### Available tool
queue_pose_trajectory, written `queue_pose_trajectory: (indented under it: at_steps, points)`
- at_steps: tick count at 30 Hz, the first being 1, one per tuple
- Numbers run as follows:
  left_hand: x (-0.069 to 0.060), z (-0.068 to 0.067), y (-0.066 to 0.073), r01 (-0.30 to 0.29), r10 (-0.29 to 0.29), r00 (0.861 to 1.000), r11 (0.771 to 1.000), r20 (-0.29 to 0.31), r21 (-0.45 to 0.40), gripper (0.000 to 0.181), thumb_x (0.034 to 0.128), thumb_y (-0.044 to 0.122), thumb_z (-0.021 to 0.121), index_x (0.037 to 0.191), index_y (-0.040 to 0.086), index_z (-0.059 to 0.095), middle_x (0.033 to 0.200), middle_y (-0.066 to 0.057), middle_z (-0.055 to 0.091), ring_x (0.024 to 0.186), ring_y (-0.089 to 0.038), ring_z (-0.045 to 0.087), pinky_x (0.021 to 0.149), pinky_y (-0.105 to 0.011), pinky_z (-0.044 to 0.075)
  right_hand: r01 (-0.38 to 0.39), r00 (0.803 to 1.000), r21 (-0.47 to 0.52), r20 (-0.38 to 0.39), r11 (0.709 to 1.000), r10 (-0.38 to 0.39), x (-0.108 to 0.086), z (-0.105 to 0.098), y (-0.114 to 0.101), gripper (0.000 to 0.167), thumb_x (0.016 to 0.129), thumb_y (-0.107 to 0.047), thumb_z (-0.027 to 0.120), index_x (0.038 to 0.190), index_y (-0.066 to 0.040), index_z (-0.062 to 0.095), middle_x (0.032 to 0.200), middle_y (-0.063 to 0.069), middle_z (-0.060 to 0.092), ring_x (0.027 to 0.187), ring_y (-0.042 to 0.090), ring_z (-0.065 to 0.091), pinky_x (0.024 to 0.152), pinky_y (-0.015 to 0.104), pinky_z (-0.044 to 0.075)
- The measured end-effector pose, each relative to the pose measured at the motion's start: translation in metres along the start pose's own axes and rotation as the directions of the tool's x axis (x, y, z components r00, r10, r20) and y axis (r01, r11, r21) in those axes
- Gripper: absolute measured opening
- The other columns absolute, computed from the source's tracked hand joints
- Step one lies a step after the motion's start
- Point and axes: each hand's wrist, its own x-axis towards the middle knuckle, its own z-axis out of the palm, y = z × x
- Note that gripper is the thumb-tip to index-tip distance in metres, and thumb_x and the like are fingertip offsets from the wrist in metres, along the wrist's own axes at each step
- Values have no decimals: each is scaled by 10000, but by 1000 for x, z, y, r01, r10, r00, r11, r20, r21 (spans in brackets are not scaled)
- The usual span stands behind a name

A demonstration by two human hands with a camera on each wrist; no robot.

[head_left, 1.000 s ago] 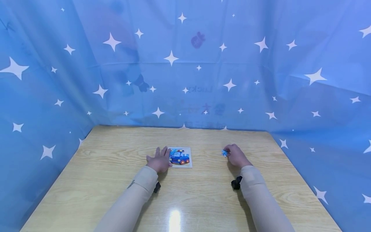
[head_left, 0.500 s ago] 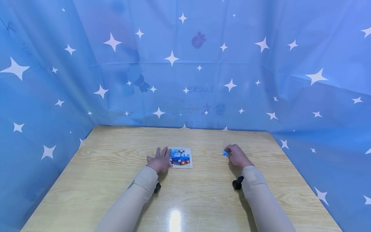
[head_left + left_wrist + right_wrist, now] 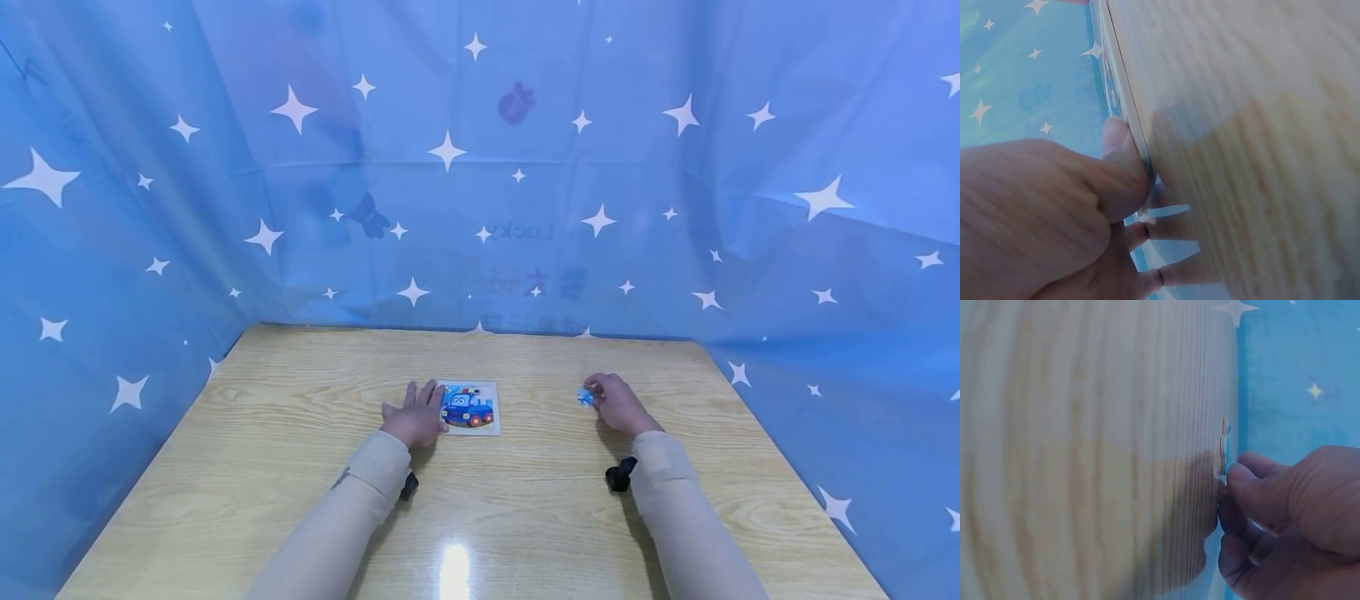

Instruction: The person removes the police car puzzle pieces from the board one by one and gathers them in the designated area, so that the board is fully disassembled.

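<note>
My left hand [image 3: 415, 415] rests with spread fingers on the left edge of a small square jigsaw puzzle [image 3: 472, 408] showing a blue cartoon car. In the left wrist view, the left thumb [image 3: 1124, 165] lies along the rim of the puzzle board [image 3: 1124, 94]. Well to the right, my right hand [image 3: 617, 403] holds a blue puzzle piece [image 3: 585, 397] by its edge with thumb and index finger. Seen from the right wrist, the piece [image 3: 1224, 447] lies nearly flat at the tabletop, beside the thumb tip; the other fingers are curled below.
A light wood-grain table [image 3: 495, 508] spreads beneath both arms. Blue star-patterned curtains [image 3: 480, 200] enclose its back and sides. Wood surface separates the puzzle from the right hand. A small black device [image 3: 619, 475] sits at the right wrist.
The whole view shifts very slightly. The puzzle piece at my right fingertips turns a little and looks flatter and brighter than before. My left hand and the puzzle keep their places.
</note>
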Motion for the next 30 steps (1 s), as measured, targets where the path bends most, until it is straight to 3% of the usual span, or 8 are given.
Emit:
queue_pose_trajectory:
  at_steps: [6, 12, 17, 24, 30]
  points:
    - [-1, 0, -2, 5, -5, 1000, 1000, -6, -3, 704, 1059, 362, 511, 1640, 135, 186, 1705, -82, 108, 1556, -372, 27, 1086, -799, 141, 1, 1000, 0, -22, 1000, -1, 0, -2, -6, 370, 1014, 80, 472, 1382, 86, 511, 1229, 309, 520, 1131, 460, 559, 931, 571, 492]
    - [-4, 0, -5, 1, -2, 999, 999, -33, -39, 702, 1049, 343, 540, 1636, 150, 207, 1702, -87, 123, 1553, -384, 42, 1079, -807, 132, 64, 996, 1, -68, 998, -64, 10, 2, -34, 385, 990, 140, 471, 1360, 71, 549, 1263, 294, 531, 1162, 439, 557, 958, 552, 493]
    - [-3, 1, -6, 1, -3, 999, 999, -37, -50, 698, 1047, 339, 543, 1638, 182, 205, 1704, -78, 112, 1553, -381, 30, 1082, -807, 119, 120, 992, 36, -37, 992, -118, 20, 14, -63, 339, 988, 122, 521, 1320, 83, 580, 1238, 274, 567, 1144, 416, 580, 947, 513, 515]
    - [0, 1, -2, -16, 14, 999, 996, -31, -84, 679, 1048, 341, 541, 1633, 201, 226, 1706, -69, 101, 1554, -378, 18, 1088, -803, 97, 97, 995, 38, 10, 995, -97, 27, 39, -90, 301, 1015, 59, 539, 1303, 32, 620, 1241, 186, 602, 1180, 359, 592, 970, 482, 510]
    - [-1, 2, -1, -8, 6, 999, 998, -32, -68, 678, 1048, 343, 541, 1635, 210, 229, 1707, -60, 101, 1554, -374, 18, 1093, -796, 109, 169, 985, 47, 39, 985, -170, 33, 52, -111, 298, 1002, 77, 547, 1280, 31, 644, 1193, 161, 625, 1164, 346, 602, 967, 472, 514]
